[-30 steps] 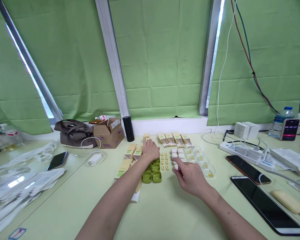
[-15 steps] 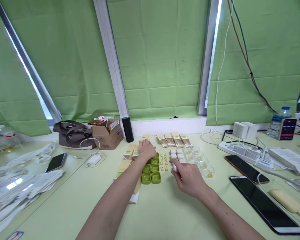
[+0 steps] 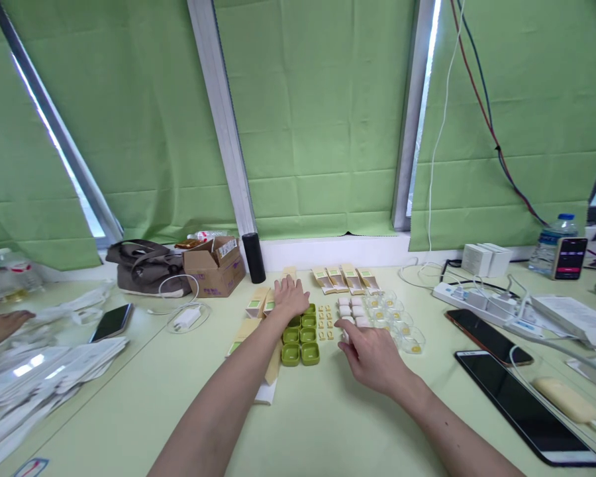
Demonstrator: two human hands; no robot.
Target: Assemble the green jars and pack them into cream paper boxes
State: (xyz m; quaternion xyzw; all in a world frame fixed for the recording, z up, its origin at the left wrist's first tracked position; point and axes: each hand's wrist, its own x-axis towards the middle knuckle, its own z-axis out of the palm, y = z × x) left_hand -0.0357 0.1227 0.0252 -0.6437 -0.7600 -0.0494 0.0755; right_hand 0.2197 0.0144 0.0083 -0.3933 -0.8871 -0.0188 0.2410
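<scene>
My left hand (image 3: 290, 298) lies with fingers spread at the back of the green square cups (image 3: 310, 353), over the edge of some cream cartons (image 3: 258, 302). Nothing shows in its grasp. To the right of the cups are rows of small yellow pieces (image 3: 326, 322) and white blocks (image 3: 358, 311). My right hand (image 3: 372, 351) hovers at the front of the white blocks, index finger extended and thumb apart, with nothing visible in it. Clear domed containers with yellow centres (image 3: 414, 346) sit beyond its right side. More cream cartons (image 3: 345, 279) lie in a row behind.
Phones (image 3: 526, 404) and a power strip (image 3: 471, 301) with cables are at the right. A cardboard box (image 3: 216, 268), grey bag (image 3: 146, 268) and black cylinder (image 3: 253, 258) stand at back left. Another person's hand (image 3: 7, 324) is over white strips at far left.
Another person's hand has come into view at the far left. The fingers of my left hand have spread wider; my right hand has barely shifted.
</scene>
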